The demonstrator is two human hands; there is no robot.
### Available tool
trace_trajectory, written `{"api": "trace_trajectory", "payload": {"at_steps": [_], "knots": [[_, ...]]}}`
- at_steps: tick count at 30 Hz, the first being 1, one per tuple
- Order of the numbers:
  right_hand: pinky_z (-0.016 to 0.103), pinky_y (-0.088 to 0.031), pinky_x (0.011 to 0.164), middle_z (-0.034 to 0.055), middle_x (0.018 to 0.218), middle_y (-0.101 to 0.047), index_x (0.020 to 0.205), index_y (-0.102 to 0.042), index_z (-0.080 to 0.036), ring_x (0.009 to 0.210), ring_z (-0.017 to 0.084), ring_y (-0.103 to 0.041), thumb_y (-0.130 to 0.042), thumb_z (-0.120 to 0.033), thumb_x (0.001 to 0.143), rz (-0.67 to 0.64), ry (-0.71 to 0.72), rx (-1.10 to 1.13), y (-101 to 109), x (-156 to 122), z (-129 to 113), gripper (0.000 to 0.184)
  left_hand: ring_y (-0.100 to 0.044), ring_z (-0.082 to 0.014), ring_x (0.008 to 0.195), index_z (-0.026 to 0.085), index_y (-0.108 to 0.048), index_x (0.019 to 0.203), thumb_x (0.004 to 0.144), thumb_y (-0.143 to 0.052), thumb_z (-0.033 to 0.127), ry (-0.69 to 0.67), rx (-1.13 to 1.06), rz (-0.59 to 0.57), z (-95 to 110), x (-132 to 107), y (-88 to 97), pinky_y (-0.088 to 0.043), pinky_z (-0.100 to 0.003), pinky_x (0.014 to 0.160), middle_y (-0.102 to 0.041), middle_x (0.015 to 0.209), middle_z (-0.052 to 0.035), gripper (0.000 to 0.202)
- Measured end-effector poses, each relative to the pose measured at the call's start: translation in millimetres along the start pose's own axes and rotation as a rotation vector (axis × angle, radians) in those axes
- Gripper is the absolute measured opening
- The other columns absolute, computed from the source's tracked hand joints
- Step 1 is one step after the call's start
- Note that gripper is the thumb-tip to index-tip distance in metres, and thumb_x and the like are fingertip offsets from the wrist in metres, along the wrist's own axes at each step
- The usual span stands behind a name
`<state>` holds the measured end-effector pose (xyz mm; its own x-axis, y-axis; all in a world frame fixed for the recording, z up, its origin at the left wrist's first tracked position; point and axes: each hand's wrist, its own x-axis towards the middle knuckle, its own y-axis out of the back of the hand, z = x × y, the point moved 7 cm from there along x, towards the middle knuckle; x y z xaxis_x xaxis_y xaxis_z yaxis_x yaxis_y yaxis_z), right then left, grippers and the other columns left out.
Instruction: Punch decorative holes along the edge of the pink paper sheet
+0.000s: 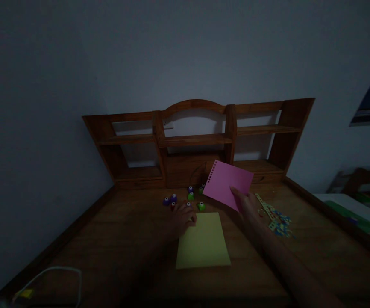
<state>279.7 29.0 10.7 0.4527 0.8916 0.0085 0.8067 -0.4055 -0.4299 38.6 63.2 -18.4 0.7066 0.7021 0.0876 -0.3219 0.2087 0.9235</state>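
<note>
My right hand (247, 205) is closed on a pink sheet of paper (225, 182), thumb on top. The sheet has a row of punched holes along its left edge and is tilted above the desk. My left hand (182, 219) rests by the top left corner of a yellow sheet (203, 244), its fingers loosely bent and apart, with no held object visible. Just beyond that hand are small toys with single eyes: a red one (173, 206), partly covered, purple ones (174, 198) and green ones (201, 206).
The wooden desk (124, 239) has a shelf unit (196, 141) along its back. Small blue and cream plastic pieces (281, 224) lie in a pile at the right. A white cable (60, 268) curves at the lower left. The room is dim.
</note>
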Motion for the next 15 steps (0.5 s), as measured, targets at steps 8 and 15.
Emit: {"api": "trace_trajectory", "payload": {"at_steps": [8, 15], "knots": [[0.035, -0.059, 0.069, 0.0096, 0.096, -0.07, 0.11, -0.061, -0.013, 0.085, 0.024, -0.067, -0.073, -0.035, 0.069, 0.021, -0.043, 0.025, 1.0, 1.2, 2.5, 0.049, -0.043, -0.0132, 0.11, 0.021, -0.063, 0.09, 0.086, -0.05, 0.038, -0.024, 0.077, 0.007, -3.0, 3.3, -7.1, -0.021, -0.033, 0.098, -0.061, 0.104, 0.0012, 0.022], [0.035, -0.059, 0.068, 0.0097, 0.096, -0.07, 0.111, -0.06, -0.013, 0.084, 0.022, -0.067, -0.074, -0.036, 0.068, -0.005, -0.003, 0.048, 2.5, 4.9, 4.3, 0.051, -0.045, -0.0137, 0.108, 0.02, -0.062, 0.09, 0.087, -0.048, 0.039, 0.011, 0.054, 0.0, -4.4, 4.2, -6.3, -0.021, -0.034, 0.096, -0.061, 0.103, 0.001, 0.024]]}}
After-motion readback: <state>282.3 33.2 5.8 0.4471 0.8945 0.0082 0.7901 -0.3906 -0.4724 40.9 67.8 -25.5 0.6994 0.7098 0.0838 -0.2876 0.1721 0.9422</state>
